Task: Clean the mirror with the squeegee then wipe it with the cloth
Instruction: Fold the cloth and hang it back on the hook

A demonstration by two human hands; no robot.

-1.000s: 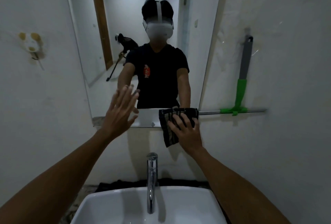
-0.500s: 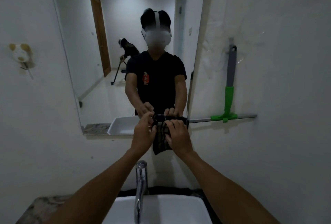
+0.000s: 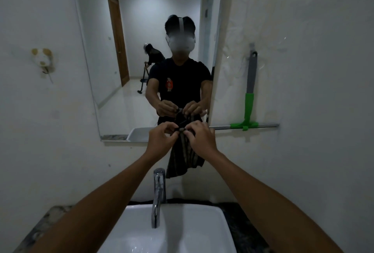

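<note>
A dark striped cloth (image 3: pixel 185 158) hangs in front of the mirror's lower edge, above the tap. My left hand (image 3: pixel 160 141) and my right hand (image 3: pixel 200 139) both pinch its top edge, close together. The mirror (image 3: pixel 141 50) is a tall frameless pane on the white wall and reflects a person holding the cloth. The squeegee (image 3: pixel 250 92), with a grey and green handle, hangs on the wall right of the mirror, blade down, apart from both hands.
A chrome tap (image 3: pixel 158 194) rises over a white basin (image 3: pixel 182 232) set in a dark stone counter (image 3: pixel 242 222) directly below my arms. A small animal-shaped hook (image 3: pixel 43 60) is stuck on the wall at left. The mirror shows a second person by a wooden door.
My left hand came off the mirror and joined my right hand on the cloth. Both hands pulled the cloth back from the glass, and it now hangs down between them.
</note>
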